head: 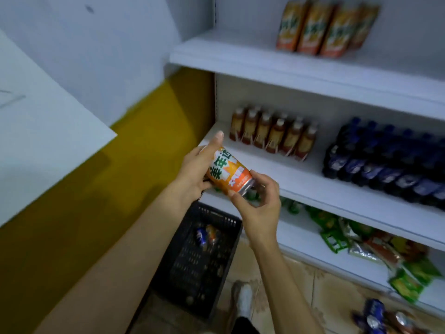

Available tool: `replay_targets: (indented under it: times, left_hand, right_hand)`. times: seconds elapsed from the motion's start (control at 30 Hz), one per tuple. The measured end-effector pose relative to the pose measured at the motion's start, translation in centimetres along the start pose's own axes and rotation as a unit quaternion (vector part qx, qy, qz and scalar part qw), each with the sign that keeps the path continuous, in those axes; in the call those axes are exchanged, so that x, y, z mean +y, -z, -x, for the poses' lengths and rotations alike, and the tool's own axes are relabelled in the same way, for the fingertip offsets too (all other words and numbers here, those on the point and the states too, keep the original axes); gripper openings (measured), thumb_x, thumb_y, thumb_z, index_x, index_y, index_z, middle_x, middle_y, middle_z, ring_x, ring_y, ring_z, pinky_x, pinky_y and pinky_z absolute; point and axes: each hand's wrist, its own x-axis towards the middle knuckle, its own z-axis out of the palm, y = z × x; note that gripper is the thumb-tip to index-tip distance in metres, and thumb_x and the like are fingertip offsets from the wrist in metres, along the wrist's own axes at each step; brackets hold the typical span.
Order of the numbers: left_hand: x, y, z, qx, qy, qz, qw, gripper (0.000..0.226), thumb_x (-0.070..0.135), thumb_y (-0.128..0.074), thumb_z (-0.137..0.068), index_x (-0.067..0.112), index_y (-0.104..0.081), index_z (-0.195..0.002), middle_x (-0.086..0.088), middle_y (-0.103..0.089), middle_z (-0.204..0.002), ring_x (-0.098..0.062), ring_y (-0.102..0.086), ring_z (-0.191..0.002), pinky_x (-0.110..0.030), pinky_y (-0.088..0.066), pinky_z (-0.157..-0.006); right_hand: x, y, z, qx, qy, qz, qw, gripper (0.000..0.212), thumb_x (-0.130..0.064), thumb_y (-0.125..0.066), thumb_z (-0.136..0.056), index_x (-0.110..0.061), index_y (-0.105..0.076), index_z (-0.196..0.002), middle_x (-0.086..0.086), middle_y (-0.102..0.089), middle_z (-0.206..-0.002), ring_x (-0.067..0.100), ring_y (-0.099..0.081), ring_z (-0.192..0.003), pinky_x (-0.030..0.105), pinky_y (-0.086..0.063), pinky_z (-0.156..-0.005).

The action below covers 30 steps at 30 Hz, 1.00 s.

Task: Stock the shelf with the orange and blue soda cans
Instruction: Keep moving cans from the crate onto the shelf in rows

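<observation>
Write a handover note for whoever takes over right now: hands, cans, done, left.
Left hand and right hand both grip one orange soda can, tilted, in front of the middle shelf.
Black basket on the floor holds a blue soda can and another orange can.
Done: four orange cans stand on the top shelf.
Left: shelve the held can, then the two in the basket. More cans lie at the bottom right, blurred.

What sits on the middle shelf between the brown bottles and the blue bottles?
Nothing: in the head view, bare white shelf separates the brown bottles from the blue bottles.
</observation>
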Motion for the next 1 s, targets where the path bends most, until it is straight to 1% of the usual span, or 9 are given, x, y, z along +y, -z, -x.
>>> replay_targets:
  times: [0.13,0.27,0.33,0.43,0.5,0.6,0.67,0.83,1.0]
  left_hand:
    - [3.3,-1.7,3.8,-0.073,-0.007,-0.010,0.997,0.055,0.061,-0.065,-0.076,0.020,-0.058,-0.113,-0.007,-0.070,-0.103,-0.022,-0.069,-0.093,-0.041,-0.056,-0.079]
    - [6.0,-4.2,6.2,-0.100,-0.092,-0.015,0.991,0.033,0.038,-0.070,-0.082,0.023,-0.061,-0.110,-0.003,-0.068,-0.095,-0.018,-0.065,-0.080,-0.031,-0.053,-0.065]
    - [7.7,-5.5,7.1,-0.128,-0.150,-0.043,0.979,0.027,0.032,-0.070,-0.083,0.026,-0.063,-0.108,-0.003,-0.067,-0.099,-0.018,-0.065,-0.084,-0.032,-0.053,-0.069]
    - [10.4,-7.7,8.2,-0.162,-0.231,-0.112,0.953,0.030,0.029,-0.071,-0.083,0.027,-0.063,-0.111,-0.001,-0.066,-0.105,-0.016,-0.066,-0.087,-0.029,-0.055,-0.067]
    - [12.1,-9.7,8.6,-0.181,-0.278,-0.159,0.930,0.032,0.029,-0.071,-0.083,0.026,-0.062,-0.114,0.000,-0.066,-0.106,-0.013,-0.067,-0.088,-0.026,-0.055,-0.068]
    - [14.5,-13.2,8.8,-0.204,-0.335,-0.205,0.897,0.034,0.027,-0.071,-0.084,0.023,-0.060,-0.115,0.001,-0.065,-0.107,-0.011,-0.068,-0.090,-0.026,-0.058,-0.073]
    - [15.9,-15.9,8.5,-0.213,-0.369,-0.221,0.877,0.033,0.028,-0.072,-0.083,0.025,-0.059,-0.114,0.003,-0.064,-0.109,-0.011,-0.066,-0.095,-0.027,-0.057,-0.079]
    - [19.1,-22.2,6.6,-0.200,-0.417,-0.288,0.838,0.047,0.045,-0.077,-0.074,0.029,-0.062,-0.115,0.009,-0.064,-0.110,-0.010,-0.064,-0.100,-0.033,-0.056,-0.084]
    - [21.1,-28.3,5.0,-0.165,-0.461,-0.346,0.800,0.049,0.038,-0.078,-0.075,0.024,-0.065,-0.120,0.004,-0.065,-0.120,-0.010,-0.063,-0.104,-0.031,-0.055,-0.087]
  right_hand:
    - [-4.1,1.1,2.2,0.032,0.141,0.090,0.985,0.056,0.001,-0.078,-0.073,-0.017,-0.056,-0.121,0.000,-0.040,-0.126,0.001,-0.045,-0.119,0.018,-0.055,-0.080]
    - [-7.1,1.9,3.1,0.083,0.212,0.106,0.968,0.064,-0.009,-0.081,-0.074,-0.019,-0.049,-0.129,0.000,-0.038,-0.131,0.003,-0.042,-0.125,0.018,-0.054,-0.083]
    - [-9.2,2.4,3.0,0.089,0.157,0.034,0.983,0.073,-0.024,-0.082,-0.073,-0.028,-0.044,-0.135,-0.005,-0.041,-0.135,0.003,-0.043,-0.127,0.022,-0.054,-0.088]
    - [-11.4,3.9,1.5,0.063,0.050,-0.087,0.993,0.073,-0.043,-0.080,-0.068,-0.047,-0.042,-0.130,-0.012,-0.049,-0.134,0.008,-0.053,-0.122,0.039,-0.054,-0.094]
    - [-12.9,5.3,-0.2,0.034,0.053,-0.079,0.995,0.071,-0.038,-0.081,-0.068,-0.044,-0.046,-0.129,-0.006,-0.055,-0.133,0.012,-0.058,-0.117,0.045,-0.053,-0.094]
    - [-15.5,7.6,-3.3,0.029,0.054,-0.093,0.994,0.059,-0.015,-0.079,-0.077,-0.028,-0.053,-0.128,0.000,-0.063,-0.123,0.015,-0.064,-0.109,0.045,-0.055,-0.091]
    - [-17.1,9.3,-5.7,0.037,0.044,-0.127,0.990,0.052,-0.008,-0.078,-0.077,-0.027,-0.056,-0.121,0.002,-0.067,-0.117,0.016,-0.067,-0.104,0.045,-0.056,-0.089]
    - [-19.0,14.0,-11.2,0.030,0.055,-0.151,0.987,0.047,-0.005,-0.074,-0.080,-0.027,-0.057,-0.118,0.004,-0.067,-0.115,0.017,-0.068,-0.101,0.036,-0.058,-0.081]
    - [-19.1,19.0,-16.6,0.003,0.070,-0.083,0.994,0.050,-0.013,-0.076,-0.080,-0.032,-0.053,-0.120,-0.002,-0.065,-0.118,0.012,-0.067,-0.102,0.031,-0.058,-0.082]
